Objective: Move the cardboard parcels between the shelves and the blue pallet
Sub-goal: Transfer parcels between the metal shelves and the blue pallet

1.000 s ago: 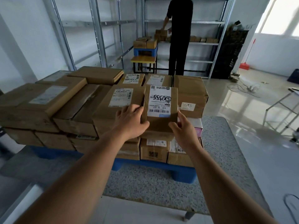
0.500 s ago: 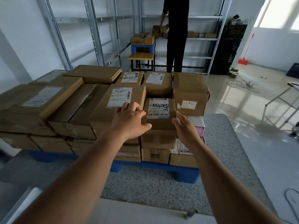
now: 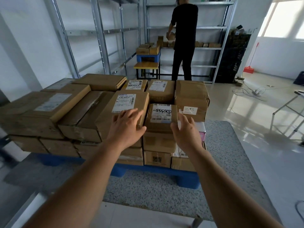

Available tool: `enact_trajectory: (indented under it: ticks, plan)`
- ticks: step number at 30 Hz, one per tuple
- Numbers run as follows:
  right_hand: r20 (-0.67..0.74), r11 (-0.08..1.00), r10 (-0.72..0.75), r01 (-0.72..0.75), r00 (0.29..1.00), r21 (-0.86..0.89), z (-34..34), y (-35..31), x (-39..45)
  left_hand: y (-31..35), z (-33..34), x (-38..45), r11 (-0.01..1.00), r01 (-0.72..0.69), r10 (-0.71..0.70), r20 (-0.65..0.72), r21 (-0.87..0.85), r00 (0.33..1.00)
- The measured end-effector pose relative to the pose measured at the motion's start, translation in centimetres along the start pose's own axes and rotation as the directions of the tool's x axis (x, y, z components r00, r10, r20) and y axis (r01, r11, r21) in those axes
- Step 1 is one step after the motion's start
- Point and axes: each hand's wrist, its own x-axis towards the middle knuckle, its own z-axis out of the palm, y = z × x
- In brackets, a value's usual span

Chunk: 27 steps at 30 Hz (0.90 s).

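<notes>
A small cardboard parcel (image 3: 162, 118) with a white label and black scribble lies flat in a gap on the stack of parcels on the blue pallet (image 3: 156, 171). My left hand (image 3: 127, 127) hovers just left of it, fingers spread, over the corner of a larger labelled parcel (image 3: 126, 109). To the small parcel's right, my right hand (image 3: 185, 130) is open with fingers apart. Neither hand grips it. Grey metal shelves (image 3: 185, 27) stand at the back.
A person in black stands at the far shelves handling small boxes. A second blue pallet (image 3: 148, 57) with parcels sits on a wooden bench. Black crates (image 3: 233, 56) stand at the right, cables lie on the glossy floor, and a grey speckled mat (image 3: 164, 191) lies under the pallet.
The small parcel went from tilted up in both hands to lying flat in the gap on the stack. Both hands have let go and drawn slightly apart and back.
</notes>
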Motion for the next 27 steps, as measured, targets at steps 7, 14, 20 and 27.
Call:
enact_trajectory:
  ticks: [7,14,20,27]
  plan:
    - [-0.127,0.912,-0.411,0.407,0.903,-0.050,0.7,-4.1,-5.7,-0.2,-0.6,-7.8,0.959,0.219,-0.250,-0.177,-0.179,0.952]
    - [-0.060,0.838,-0.539,0.542,0.840,0.059,3.9,-7.1,-10.5,-1.1,-0.6,-14.9,0.885,0.423,-0.457,-0.190,-0.193,0.869]
    - [0.061,0.807,-0.591,0.587,0.804,0.066,6.5,-9.5,-12.7,-3.4,-1.0,-19.1,0.832,0.547,-0.554,-0.174,-0.088,0.814]
    - [0.245,0.744,-0.659,0.665,0.711,0.074,10.2,-13.9,-14.7,-7.7,-2.2,-23.7,0.758,0.653,-0.642,-0.201,-0.016,0.740]
